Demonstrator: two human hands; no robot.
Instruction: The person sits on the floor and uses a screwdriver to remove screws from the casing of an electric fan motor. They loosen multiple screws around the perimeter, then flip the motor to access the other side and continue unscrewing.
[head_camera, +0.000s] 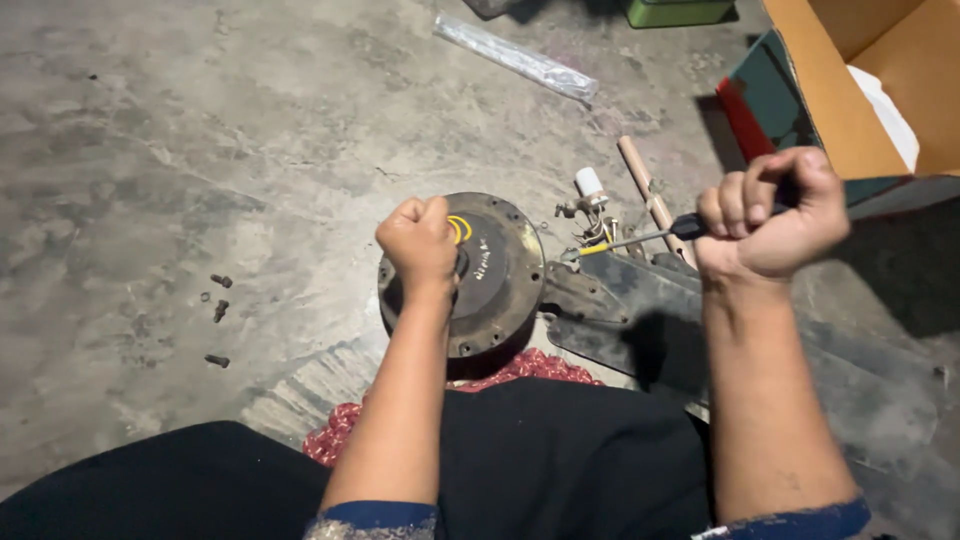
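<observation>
While my left hand (422, 243) closes in a fist on the round dark metal motor housing (480, 280) on the concrete floor (200, 150), my right hand (770, 215), at three o'clock from it, grips a black-handled screwdriver (655, 235).

We see dim, even light, soft shadows pooling beyond our right hand (772, 214), slight blur and warped edges.

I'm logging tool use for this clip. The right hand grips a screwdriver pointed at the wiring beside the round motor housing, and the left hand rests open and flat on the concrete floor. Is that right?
Not quite. The head view shows the left hand closed in a fist on top of the round motor housing, not flat on the floor. The right hand does grip the screwdriver, tip toward the wiring.
</observation>
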